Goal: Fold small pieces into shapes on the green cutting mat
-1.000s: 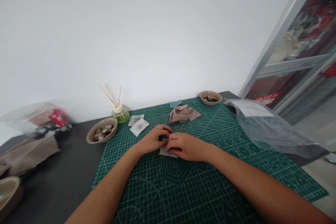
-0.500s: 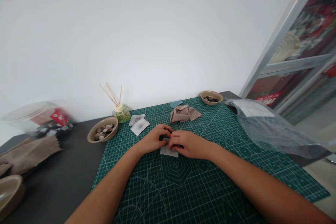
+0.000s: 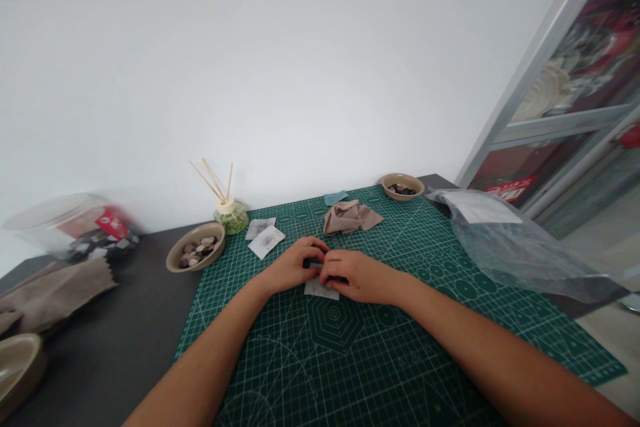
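Observation:
Close together over the middle of the green cutting mat (image 3: 400, 347), my left hand (image 3: 295, 265) and my right hand (image 3: 357, 273) work at a small white paper-like square (image 3: 321, 289) with faint grey marks. Its near edge shows below my fingers, while the far part is hidden under them. My left fingers curl toward the thumb at the square's far side. The right fingertips are bent and pressed together on it. Whether a smaller item is between the fingertips, I cannot make out. Two similar white squares (image 3: 267, 241) lie overlapping beyond my left hand.
A crumpled brown cloth (image 3: 345, 217) and a blue scrap (image 3: 335, 197) lie beyond my hands. Bowls with small dark and pale pieces stand left (image 3: 173, 259) and back right (image 3: 419, 183). A reed diffuser (image 3: 233, 217) stands by the wall; a clear plastic bag (image 3: 500, 247) lies right.
My right hand has shifted very slightly left at the fingertips. The left hand and the white square look almost unmoved.

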Demonstrator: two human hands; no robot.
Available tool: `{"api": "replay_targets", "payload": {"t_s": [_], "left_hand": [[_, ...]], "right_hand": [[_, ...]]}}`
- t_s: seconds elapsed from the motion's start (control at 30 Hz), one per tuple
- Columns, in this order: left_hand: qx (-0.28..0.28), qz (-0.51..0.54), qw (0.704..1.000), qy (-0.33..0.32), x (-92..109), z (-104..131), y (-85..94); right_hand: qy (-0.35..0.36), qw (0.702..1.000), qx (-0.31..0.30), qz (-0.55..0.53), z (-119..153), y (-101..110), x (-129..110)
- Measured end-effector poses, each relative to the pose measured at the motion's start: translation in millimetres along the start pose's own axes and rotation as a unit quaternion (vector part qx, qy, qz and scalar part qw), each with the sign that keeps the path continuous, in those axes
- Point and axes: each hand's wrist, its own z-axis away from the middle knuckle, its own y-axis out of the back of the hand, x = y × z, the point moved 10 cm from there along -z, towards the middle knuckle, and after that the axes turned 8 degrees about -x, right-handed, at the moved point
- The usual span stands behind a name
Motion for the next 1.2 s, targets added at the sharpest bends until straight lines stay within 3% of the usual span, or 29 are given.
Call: {"api": "replay_targets", "payload": {"t_s": [1.03, 1.2], "left_hand": [[0.001, 0.003, 1.0, -0.013, 1.4, 0.2, 0.3], [-0.001, 0.006, 1.0, -0.006, -1.5, -0.6, -0.4]], "right_hand": [[-0.001, 1.0, 0.019, 0.002, 1.5, 3.9, 0.9], [0.005, 1.0, 0.001, 0.002, 0.0, 0.0, -2.1]]}}
